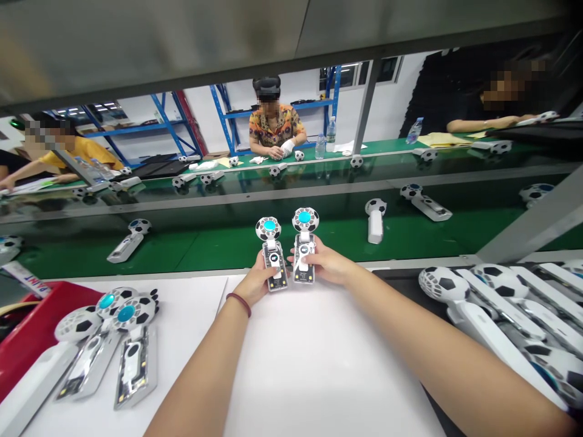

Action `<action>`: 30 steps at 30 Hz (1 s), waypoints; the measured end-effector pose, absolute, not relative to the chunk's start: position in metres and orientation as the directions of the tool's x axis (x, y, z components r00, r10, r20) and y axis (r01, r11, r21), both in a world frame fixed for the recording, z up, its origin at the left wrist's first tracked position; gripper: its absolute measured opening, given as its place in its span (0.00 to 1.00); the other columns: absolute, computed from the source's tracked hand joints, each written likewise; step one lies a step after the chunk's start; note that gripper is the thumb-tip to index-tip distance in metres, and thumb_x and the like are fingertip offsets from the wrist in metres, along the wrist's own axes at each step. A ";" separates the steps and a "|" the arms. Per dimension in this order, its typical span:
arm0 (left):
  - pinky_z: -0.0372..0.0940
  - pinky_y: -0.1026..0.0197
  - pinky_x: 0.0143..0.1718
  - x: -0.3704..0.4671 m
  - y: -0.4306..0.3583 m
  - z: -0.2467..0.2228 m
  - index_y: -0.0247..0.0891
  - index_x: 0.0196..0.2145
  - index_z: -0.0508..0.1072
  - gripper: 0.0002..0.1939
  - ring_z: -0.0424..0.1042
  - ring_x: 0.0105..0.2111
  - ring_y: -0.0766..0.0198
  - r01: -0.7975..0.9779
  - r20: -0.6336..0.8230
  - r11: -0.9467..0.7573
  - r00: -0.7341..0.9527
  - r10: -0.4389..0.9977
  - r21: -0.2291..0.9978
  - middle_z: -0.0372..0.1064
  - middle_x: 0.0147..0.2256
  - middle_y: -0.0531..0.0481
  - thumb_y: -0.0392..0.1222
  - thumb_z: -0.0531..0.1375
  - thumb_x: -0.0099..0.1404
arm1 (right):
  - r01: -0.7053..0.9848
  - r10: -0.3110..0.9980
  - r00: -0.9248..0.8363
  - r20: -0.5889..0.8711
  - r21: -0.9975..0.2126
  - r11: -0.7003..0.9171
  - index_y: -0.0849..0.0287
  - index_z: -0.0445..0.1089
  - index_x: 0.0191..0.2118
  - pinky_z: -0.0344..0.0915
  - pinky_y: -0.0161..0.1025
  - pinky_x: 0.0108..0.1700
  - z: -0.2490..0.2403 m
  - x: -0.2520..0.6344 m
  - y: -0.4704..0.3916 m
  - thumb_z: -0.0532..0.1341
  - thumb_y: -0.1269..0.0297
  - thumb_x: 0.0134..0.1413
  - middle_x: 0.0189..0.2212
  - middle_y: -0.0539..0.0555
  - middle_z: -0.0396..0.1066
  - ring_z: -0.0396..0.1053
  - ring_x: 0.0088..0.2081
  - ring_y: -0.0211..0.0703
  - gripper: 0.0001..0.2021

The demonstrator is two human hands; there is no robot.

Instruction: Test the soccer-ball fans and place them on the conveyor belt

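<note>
Though close together — both hands (259, 280) (331, 264) closed round football-topped devices (274, 257) (304, 249).

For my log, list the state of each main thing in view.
Left hand: gripping left device
Right hand: gripping right device
Left device: held, blue disc showing
Right device: held, blue disc showing
Three devices beside red bin: lying down
Red bin: open-topped
Devices at right: lying close together

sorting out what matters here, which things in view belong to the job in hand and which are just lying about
Belong, it seems:
- ball-topped device in the left hand
- matching device in the right hand
- similar devices at left and at right

Apparently just lying about:
- clear bottles
- yellow paper
</note>
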State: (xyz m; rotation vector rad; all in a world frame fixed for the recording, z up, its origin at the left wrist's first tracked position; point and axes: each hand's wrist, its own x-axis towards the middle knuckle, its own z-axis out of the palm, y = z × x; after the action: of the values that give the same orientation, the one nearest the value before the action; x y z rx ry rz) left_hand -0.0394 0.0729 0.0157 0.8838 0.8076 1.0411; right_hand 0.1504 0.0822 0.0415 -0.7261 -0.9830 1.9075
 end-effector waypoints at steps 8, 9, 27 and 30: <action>0.64 0.51 0.43 -0.039 0.074 0.013 0.46 0.50 0.56 0.35 0.69 0.38 0.58 -0.388 -0.111 0.223 0.290 0.951 0.895 0.66 0.40 0.51 0.30 0.65 0.46 | -0.401 0.824 -0.558 -0.103 -0.835 -0.376 0.49 0.49 0.50 0.69 0.47 0.41 0.040 0.151 0.081 0.67 0.75 0.34 0.39 0.51 0.68 0.71 0.42 0.48 0.37; 0.64 0.51 0.43 -0.039 0.074 0.012 0.45 0.50 0.56 0.35 0.70 0.38 0.58 -0.385 -0.114 0.224 0.288 0.951 0.895 0.66 0.40 0.51 0.30 0.65 0.46 | -0.400 0.823 -0.558 -0.106 -0.835 -0.378 0.49 0.49 0.50 0.68 0.47 0.41 0.039 0.151 0.081 0.67 0.75 0.34 0.39 0.51 0.68 0.71 0.42 0.48 0.37; 0.66 0.53 0.37 -0.037 0.062 0.069 0.44 0.45 0.57 0.33 0.70 0.36 0.58 -0.377 0.078 0.010 0.217 0.973 0.926 0.66 0.39 0.49 0.39 0.69 0.44 | -0.482 0.809 -0.582 0.088 -0.838 -0.256 0.51 0.56 0.47 0.65 0.53 0.49 0.075 0.152 0.066 0.68 0.72 0.37 0.44 0.53 0.68 0.69 0.46 0.49 0.30; 0.68 0.52 0.34 -0.038 0.045 0.109 0.44 0.42 0.60 0.27 0.71 0.31 0.59 -0.383 0.294 -0.242 0.082 0.952 0.891 0.67 0.37 0.51 0.42 0.68 0.46 | -0.581 0.879 -0.453 0.150 -0.798 -0.164 0.53 0.60 0.43 0.67 0.54 0.46 0.104 0.151 0.054 0.68 0.64 0.37 0.38 0.51 0.71 0.70 0.42 0.49 0.24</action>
State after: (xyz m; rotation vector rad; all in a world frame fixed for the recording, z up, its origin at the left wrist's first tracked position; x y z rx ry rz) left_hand -0.0381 0.0454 0.1089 1.1743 0.6822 1.4554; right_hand 0.1510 0.0537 0.1040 -0.4310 -1.0191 1.8005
